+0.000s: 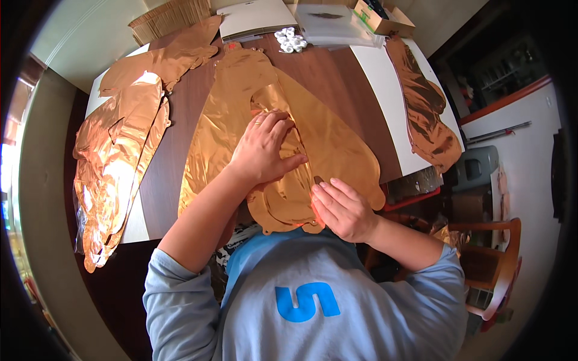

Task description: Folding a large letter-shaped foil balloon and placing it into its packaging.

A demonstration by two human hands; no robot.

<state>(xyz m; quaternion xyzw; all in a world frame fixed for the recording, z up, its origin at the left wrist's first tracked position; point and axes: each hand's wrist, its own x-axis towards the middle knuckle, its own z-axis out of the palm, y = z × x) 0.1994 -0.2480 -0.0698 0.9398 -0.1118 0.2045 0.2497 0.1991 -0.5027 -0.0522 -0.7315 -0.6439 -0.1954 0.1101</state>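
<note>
A large flat copper-coloured foil balloon (337,135) lies across the middle of the table. On top of it is a smaller folded foil balloon (280,201) of the same colour, running down to the near edge against my shirt. My left hand (265,144) rests on the folded foil, its fingers bent over the surface and the thumb spread to the right. Lower down, my right hand (343,207) has its fingers together at the right edge of the folded foil. Its thumb is mostly hidden, and the foil's edge appears to be between its fingers.
More flat foil balloons (117,144) are stacked on the left; another foil balloon (421,108) lies on a white board (376,75) at the right. Small white rolls (291,40), a clear plastic box (328,24) and a cardboard box (391,23) stand at the back. A wooden chair (512,240) is at lower right.
</note>
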